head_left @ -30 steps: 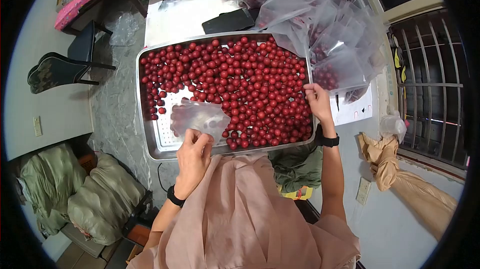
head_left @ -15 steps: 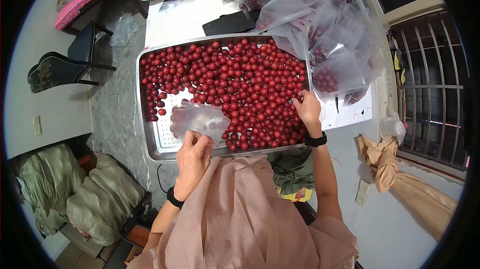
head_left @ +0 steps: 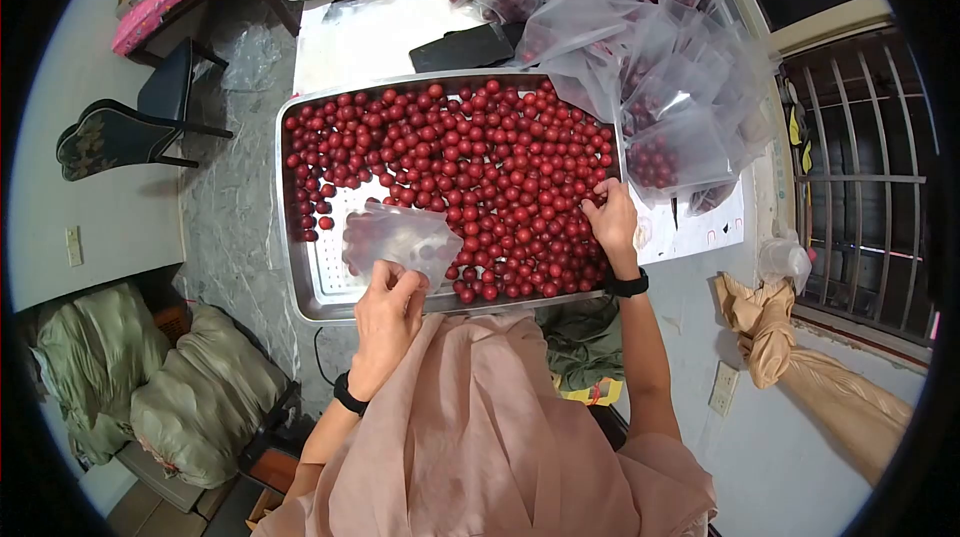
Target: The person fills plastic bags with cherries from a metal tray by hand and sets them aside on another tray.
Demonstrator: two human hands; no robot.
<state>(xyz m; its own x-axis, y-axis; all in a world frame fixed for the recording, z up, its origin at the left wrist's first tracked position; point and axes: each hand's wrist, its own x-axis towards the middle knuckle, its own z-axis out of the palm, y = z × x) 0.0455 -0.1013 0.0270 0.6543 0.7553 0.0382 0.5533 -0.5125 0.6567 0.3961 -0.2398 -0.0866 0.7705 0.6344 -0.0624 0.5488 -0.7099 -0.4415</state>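
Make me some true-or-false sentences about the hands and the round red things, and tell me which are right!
1. The left hand is holding a cloudy bag. True.
2. The round things in the tray are green. False: they are red.
3. The right hand is at the right side of the tray. True.
4. Only one wrist wears a black band. False: both wrists wear black bands.
5. A dark chair stands to the left of the tray. True.
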